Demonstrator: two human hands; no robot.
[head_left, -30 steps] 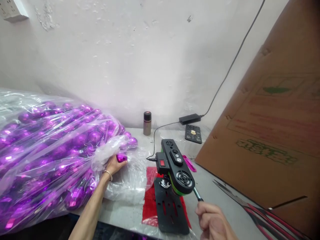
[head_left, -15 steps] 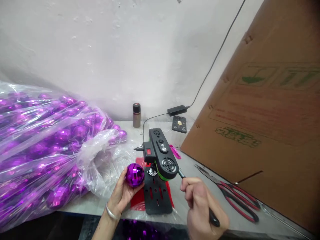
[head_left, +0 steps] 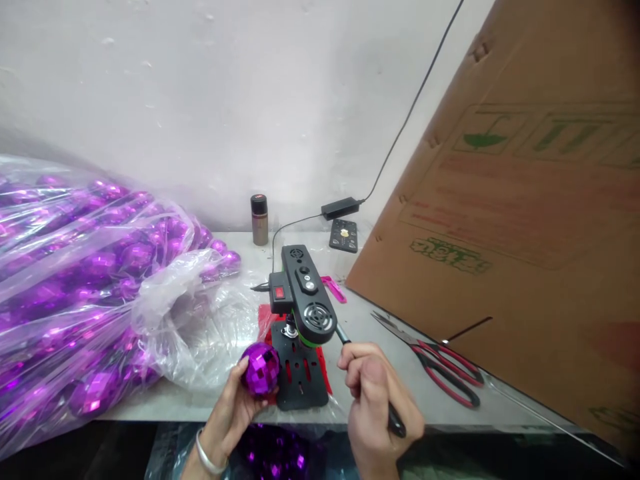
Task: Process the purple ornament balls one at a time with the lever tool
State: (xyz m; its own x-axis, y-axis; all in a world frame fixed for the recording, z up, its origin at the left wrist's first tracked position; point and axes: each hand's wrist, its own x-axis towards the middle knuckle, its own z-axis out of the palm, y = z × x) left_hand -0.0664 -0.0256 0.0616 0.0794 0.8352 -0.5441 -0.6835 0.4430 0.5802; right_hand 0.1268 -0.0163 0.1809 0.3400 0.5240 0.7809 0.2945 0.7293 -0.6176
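A shiny purple mirrored ball (head_left: 261, 369) rests in my left hand (head_left: 235, 408), whose fingers curl round it beside the machine's base. The black machine (head_left: 309, 293) has a red switch and a slotted base plate (head_left: 301, 387), which lies over red material. My right hand (head_left: 379, 400) is closed round the black-handled lever (head_left: 397, 421) at the machine's right side. The lever's metal rod shows between my fingers and the machine head.
A clear bag of purple balls (head_left: 100, 293) fills the left. Behind stand a bottle (head_left: 259, 220), a power adapter (head_left: 341, 208) and a dark patterned case (head_left: 343, 236). Red-handled scissors (head_left: 430, 360) lie before a large cardboard box (head_left: 525, 200). Purple balls (head_left: 275, 453) show below the table edge.
The whole view has shifted, moving the scene left and slightly up. My left hand has brought the ball slightly nearer me, away from the machine head. My right hand still grips the lever.
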